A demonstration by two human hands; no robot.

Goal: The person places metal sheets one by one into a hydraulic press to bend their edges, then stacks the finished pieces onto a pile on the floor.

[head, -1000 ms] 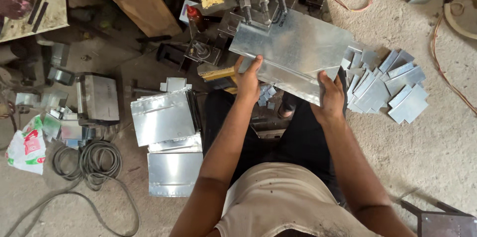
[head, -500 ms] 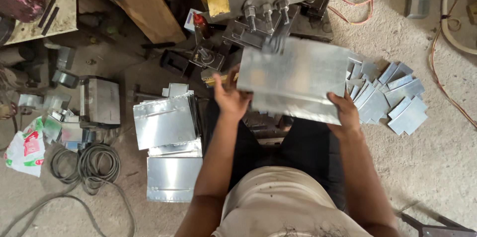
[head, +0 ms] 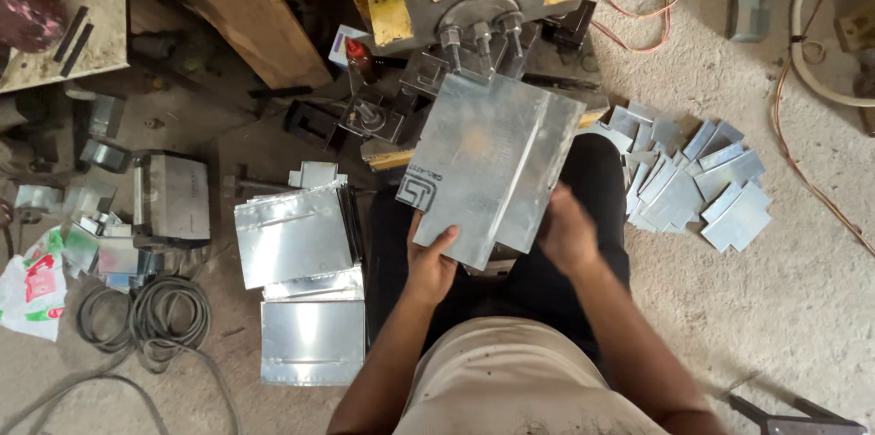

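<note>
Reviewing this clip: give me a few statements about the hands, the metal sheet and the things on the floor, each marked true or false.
1. The left hand grips the near edge of the bent metal sheet. True.
2. The right hand holds a hammer. False: it holds no tool and sits at the sheet's right edge.
3. A pile of small cut metal pieces lies to the person's right. True.
4. The stacked metal panels lie on a bench. False: they lie on the floor, to the person's left.
5. A coil of cable lies on the floor. True.
</note>
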